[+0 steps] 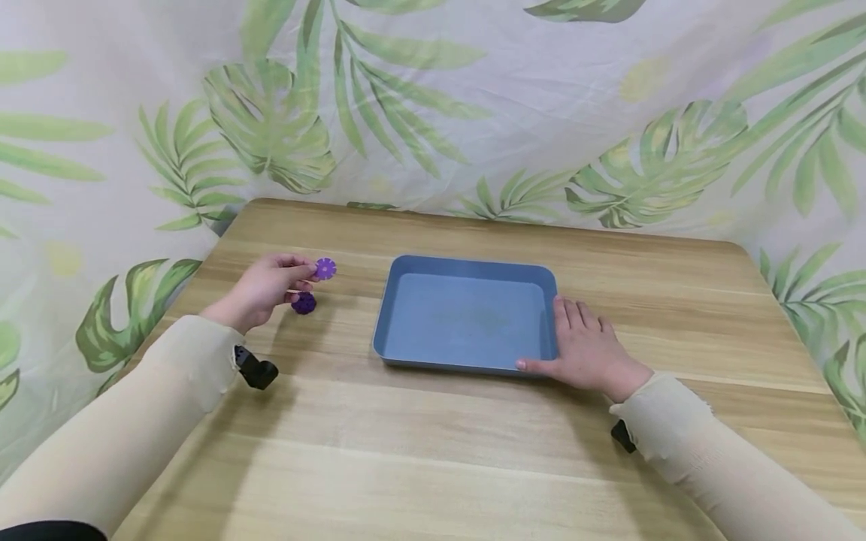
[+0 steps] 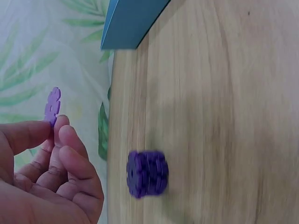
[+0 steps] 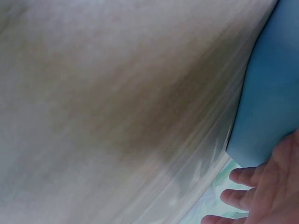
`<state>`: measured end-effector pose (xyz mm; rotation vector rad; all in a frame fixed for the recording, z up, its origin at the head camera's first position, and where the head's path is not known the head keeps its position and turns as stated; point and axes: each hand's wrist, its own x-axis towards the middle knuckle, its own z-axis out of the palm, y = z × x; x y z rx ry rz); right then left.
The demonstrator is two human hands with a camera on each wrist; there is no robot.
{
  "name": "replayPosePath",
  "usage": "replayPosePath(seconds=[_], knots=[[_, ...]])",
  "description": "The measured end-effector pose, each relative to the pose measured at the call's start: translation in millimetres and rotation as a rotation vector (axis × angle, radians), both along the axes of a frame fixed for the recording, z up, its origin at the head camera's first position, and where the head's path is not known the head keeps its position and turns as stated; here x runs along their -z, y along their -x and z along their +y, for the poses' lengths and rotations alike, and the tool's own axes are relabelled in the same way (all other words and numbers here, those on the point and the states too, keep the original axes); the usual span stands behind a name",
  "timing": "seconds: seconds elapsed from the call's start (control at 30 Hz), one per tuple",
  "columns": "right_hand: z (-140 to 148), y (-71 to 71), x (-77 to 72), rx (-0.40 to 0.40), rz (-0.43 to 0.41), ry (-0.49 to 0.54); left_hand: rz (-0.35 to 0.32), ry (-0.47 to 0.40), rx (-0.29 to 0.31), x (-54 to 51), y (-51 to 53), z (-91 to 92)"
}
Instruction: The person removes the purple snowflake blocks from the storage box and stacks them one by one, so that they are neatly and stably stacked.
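Note:
Between thumb and fingertips, my left hand (image 1: 265,288) pinches a flat purple notched disc (image 1: 326,268), held above the left part of the table. In the left wrist view, this disc (image 2: 53,103) appears nearly edge-on. Just below the hand is a darker purple cluster of notched pieces (image 1: 304,303), which looks like several such discs together (image 2: 147,173). My right hand (image 1: 587,349) rests against the right side of a blue rectangular tray (image 1: 467,315), its fingers extended along that side and its thumb at the front edge. Nothing lies inside the tray.
A wood-grain table (image 1: 406,458) carries all of this. Behind it hangs a leaf-patterned cloth (image 1: 433,113). Black wrist mounts (image 1: 255,368) stick out beneath both sleeves.

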<state>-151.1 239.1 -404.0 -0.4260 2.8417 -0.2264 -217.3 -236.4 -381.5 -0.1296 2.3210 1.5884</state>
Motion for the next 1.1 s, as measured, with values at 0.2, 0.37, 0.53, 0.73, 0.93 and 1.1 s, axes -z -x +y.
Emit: replayPosePath(seconds=[0.2, 0.37, 0.53, 0.73, 0.93, 1.1], knots=[[0.3, 0.3, 0.3, 0.001, 0.001, 0.004, -0.039, 0.038, 0.011, 0.6, 1.4, -15.5], [0.3, 0.1, -0.4, -0.001, 0.001, 0.001, -0.039, 0.103, 0.032, 1.3, -1.1, -23.0], [0.7, -0.1, -0.2, 0.001, 0.002, 0.005, -0.046, 0.153, 0.051, 4.5, -2.3, -31.1], [1.2, -0.6, -0.2, 0.0, -0.001, -0.001, -0.063, 0.222, 0.08, 3.4, -4.2, -35.3], [1.2, -0.1, -0.3, -0.003, -0.002, -0.005, -0.076, 0.264, 0.099, 1.3, -6.1, -37.2], [1.0, 0.4, 1.0, -0.003, -0.008, -0.003, -0.077, 0.278, 0.112, 2.1, -6.5, -39.0]])
